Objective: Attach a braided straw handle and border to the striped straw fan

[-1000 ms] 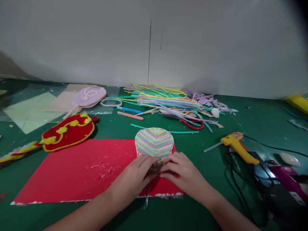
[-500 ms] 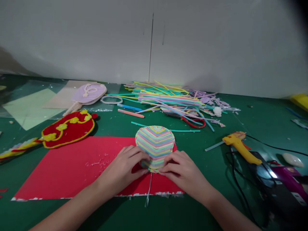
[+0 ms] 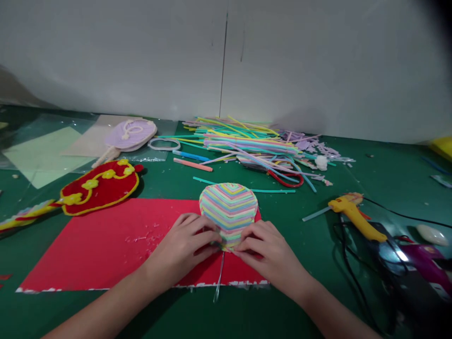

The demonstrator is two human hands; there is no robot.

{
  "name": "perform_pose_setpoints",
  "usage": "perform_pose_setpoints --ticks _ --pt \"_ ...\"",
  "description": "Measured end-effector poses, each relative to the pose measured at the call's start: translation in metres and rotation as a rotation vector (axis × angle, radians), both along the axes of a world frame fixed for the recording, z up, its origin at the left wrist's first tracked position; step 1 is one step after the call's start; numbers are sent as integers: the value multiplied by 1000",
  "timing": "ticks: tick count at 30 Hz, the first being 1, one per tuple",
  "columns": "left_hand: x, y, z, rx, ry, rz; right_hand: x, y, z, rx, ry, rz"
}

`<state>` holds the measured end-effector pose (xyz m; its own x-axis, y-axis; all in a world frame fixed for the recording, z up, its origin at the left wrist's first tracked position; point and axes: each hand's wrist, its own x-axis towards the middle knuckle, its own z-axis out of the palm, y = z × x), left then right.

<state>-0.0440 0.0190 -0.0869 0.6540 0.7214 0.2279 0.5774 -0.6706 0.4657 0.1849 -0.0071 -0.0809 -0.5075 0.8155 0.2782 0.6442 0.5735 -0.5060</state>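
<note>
Chevron-striped disc [image 3: 230,207] is clamped at its near edge by left grip [image 3: 185,240] and right grip [image 3: 273,252], mostly beyond both.

Pastel chevron stripes on the disc [image 3: 229,207]

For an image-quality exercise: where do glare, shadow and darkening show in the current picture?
In the head view, bright glare on the dark item beside the yellow glue gun, soft shadows on the pale wall, a blackened upper-right corner; the striped disc shows no glare.
</note>
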Motion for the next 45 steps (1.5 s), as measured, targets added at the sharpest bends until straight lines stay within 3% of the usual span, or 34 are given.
perform_pose_setpoints --ticks 9,30,32,35,37,41,45 --pt "-1 0 -1 -39 -45 6 -2 -2 -3 -126 42 -47" --pt "-1 -1 1 -24 -96 -2 -7 -3 -5 -94 35 -96" --pt "-3 0 2 -19 -144 109 -6 -3 -6 -92 34 -91" --pt "-9 4 3 -4 -182 448 -5 -3 -7 -108 45 -79" --pt "-12 6 2 -10 -107 590 -4 -3 -8 -118 63 -70" --pt "-13 8 -2 -8 62 608 -5 -4 -8 -116 87 -82" --pt "-11 5 -5 34 80 572 -5 -4 -9 -119 89 -77"
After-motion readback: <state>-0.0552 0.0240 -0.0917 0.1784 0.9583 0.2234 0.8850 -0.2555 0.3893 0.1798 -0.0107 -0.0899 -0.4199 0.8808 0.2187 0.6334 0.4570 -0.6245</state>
